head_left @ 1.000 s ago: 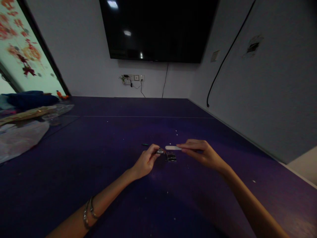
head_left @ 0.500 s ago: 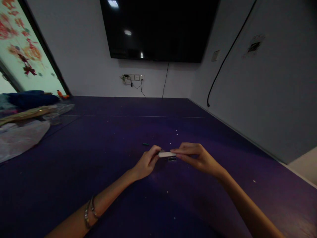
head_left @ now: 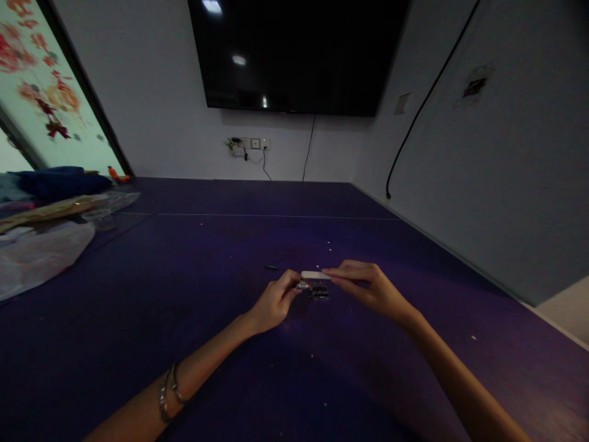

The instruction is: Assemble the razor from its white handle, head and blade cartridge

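Between thumb and fingers, my right hand pinches a flat, pale stick-like piece by its right end. Its left end reaches close to the fingertips of my left hand; I cannot tell whether they touch. My left hand is closed on a small silvery metal piece, too small to name, mostly hidden by the fingers. Just under the pale piece, several small dark items with light marks lie side by side on the purple floor. A short dark green rod lies beyond my left hand.
Across the floor are scattered pale specks. At the left lie clear plastic sheeting and a dark blue cloth bundle. A television hangs on the far wall above sockets. A black cable runs down the right wall.
My right hand has lifted the pale piece slightly up and right, apart from where my left fingers held its end. The silvery piece in my left hand now shows. The view has shifted slightly.
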`<state>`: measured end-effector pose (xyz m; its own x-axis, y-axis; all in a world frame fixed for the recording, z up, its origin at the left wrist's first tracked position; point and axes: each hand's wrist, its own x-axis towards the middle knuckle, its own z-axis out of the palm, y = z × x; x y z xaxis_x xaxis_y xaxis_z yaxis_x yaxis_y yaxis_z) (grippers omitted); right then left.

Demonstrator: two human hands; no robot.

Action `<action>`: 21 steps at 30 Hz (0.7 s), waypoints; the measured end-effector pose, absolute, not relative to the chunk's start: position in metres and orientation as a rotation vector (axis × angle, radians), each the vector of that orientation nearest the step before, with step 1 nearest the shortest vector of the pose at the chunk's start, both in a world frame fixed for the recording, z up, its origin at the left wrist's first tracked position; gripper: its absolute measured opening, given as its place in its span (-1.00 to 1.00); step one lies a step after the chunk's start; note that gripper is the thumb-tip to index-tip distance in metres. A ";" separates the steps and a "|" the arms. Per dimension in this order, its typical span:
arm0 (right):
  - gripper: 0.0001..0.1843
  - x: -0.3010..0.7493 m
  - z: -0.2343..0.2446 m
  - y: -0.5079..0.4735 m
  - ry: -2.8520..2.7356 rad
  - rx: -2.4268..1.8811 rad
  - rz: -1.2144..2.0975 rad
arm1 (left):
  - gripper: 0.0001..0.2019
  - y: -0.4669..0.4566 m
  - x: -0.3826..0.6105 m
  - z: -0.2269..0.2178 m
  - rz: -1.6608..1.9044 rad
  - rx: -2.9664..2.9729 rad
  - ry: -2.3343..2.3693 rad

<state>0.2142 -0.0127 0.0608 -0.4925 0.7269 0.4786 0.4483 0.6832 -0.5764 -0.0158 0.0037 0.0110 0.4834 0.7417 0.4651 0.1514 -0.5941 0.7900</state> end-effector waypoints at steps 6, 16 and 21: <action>-0.70 0.217 0.061 -0.011 -2.206 -0.814 0.581 | -0.88 0.005 -0.017 0.010 1.084 2.098 0.791; -0.70 0.219 0.065 -0.012 -2.209 -0.791 0.562 | -0.88 0.006 -0.018 0.009 1.072 2.136 0.788; -0.69 0.231 0.063 -0.004 -2.117 -0.943 0.463 | -0.87 0.002 -0.017 0.015 1.116 2.103 0.763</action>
<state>0.2307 -0.0042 0.0626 -0.4399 0.7496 0.4946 0.4745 0.6616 -0.5806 -0.0172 0.0023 0.0151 0.4732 0.7296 0.4937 0.1951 -0.6333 0.7490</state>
